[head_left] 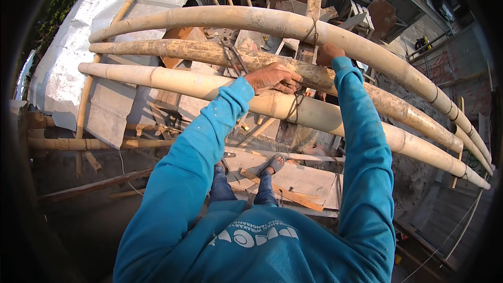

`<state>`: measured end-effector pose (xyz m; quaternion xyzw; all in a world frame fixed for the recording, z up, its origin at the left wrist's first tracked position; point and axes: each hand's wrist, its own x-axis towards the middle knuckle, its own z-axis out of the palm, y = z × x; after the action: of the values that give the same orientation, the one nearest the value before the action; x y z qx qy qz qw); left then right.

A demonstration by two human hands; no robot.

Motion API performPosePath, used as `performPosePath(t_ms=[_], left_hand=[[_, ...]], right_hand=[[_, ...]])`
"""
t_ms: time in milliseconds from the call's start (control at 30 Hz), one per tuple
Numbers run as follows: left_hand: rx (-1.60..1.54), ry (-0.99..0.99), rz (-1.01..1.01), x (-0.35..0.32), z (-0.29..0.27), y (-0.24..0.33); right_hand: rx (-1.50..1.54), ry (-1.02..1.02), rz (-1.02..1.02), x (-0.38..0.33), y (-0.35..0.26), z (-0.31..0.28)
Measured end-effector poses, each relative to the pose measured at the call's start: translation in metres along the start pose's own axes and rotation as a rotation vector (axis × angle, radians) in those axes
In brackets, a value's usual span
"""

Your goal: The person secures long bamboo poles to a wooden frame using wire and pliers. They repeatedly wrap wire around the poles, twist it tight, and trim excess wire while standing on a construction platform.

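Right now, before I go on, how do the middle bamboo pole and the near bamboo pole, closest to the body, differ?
The middle bamboo pole is mottled brown, while the near bamboo pole is paler and cleaner-looking. Pincers lie across the middle pole; a dark wire tie circles the near pole. At the right, the near pole runs farther out than the middle pole. Both are jointed and run crosswise.

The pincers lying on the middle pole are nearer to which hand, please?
Left: the left hand is close by the handle ends of the pincers; the right hand is farther right, by the far pole.
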<state>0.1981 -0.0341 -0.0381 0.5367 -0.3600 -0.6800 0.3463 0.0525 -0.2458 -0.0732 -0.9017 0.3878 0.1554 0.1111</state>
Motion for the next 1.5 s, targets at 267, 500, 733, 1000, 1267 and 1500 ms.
performPosePath(t_ms=[267, 500, 733, 1000, 1267, 1500], left_hand=[[0.519, 0.155, 0.289, 0.013, 0.013, -0.022], [0.793, 0.56, 0.319, 0.028, 0.039, -0.023], [0.866, 0.387, 0.217, -0.007, 0.023, -0.011], [0.959, 1.005, 0.349, -0.12, -0.021, 0.016], [0.894, 1.029, -0.049, -0.096, -0.035, -0.03], [0.834, 1.126, -0.112, -0.048, -0.031, -0.039]], right_hand=[[-0.012, -0.042, 0.007, -0.006, -0.015, -0.009], [0.127, 0.114, 0.036, -0.003, -0.001, 0.008], [-0.027, 0.267, 0.228, 0.023, 0.048, 0.044], [-0.199, 0.252, 0.262, 0.012, 0.079, 0.059], [0.686, 0.748, 0.133, -0.106, 0.03, 0.011], [1.427, 0.952, 0.175, -0.235, -0.052, 0.073]])
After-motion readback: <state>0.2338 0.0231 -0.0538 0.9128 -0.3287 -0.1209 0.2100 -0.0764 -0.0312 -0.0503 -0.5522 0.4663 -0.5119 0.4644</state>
